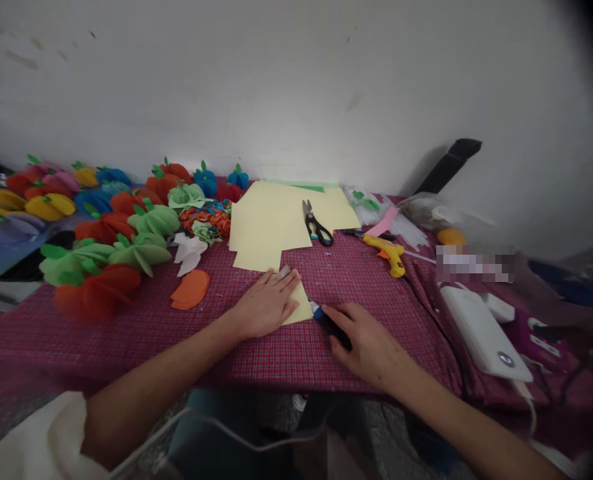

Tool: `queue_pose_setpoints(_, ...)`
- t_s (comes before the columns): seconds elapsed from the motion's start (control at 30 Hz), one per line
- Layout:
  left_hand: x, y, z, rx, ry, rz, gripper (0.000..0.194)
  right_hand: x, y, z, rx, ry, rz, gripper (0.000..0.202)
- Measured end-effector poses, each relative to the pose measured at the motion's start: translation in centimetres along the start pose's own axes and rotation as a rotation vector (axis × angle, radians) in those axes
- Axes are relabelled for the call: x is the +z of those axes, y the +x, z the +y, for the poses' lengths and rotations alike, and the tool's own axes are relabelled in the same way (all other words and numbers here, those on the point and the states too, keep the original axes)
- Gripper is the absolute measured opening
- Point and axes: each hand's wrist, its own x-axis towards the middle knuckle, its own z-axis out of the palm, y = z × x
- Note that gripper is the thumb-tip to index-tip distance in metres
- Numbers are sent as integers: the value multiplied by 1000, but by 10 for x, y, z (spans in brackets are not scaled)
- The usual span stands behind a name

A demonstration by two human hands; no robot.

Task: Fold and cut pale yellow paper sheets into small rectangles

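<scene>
My left hand [266, 305] lies flat on a small pale yellow sheet of paper [301, 308], fingers stretched out. A small whitish piece [283, 272] shows by its fingertips; I cannot make out what it is. My right hand [371, 343] is closed around a black-and-blue utility knife [332, 327], its pale tip by the right edge of the sheet. Beyond my hands lie larger yellow sheets [266, 217], with black-handled scissors [317, 223] resting at their right side. Left of my left hand are orange paper rounds [191, 289] and a white paper cutout [189, 252].
Several coloured paper pumpkins [106, 227] crowd the left side, beside a heap of paper scraps [209, 221]. A yellow glue gun [387, 255] lies to the right, with its cord on the checked cloth [276, 360]. Farther right is a white power bank [483, 333]. A wall stands behind.
</scene>
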Motion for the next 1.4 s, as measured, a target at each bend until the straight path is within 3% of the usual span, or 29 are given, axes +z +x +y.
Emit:
queue_pose_setpoints(0.27, 1, -1, -1, -3, -17, 5, 53, -1, -8, 4, 20, -17, -10, 47)
queue_pose_setpoints(0.5, 1, -1, 0, 1, -19, 8, 53, -4, 5, -2, 29, -41, -64, 46)
queue_pose_setpoints(1.0, 0, 0, 0, -3, 1, -1, 53, 0, 4, 7, 28, -55, -25, 46)
queue_pose_setpoints(1.4, 2, -1, -1, -1, 10, 0, 54, 2, 19, 2, 20, -68, -24, 45)
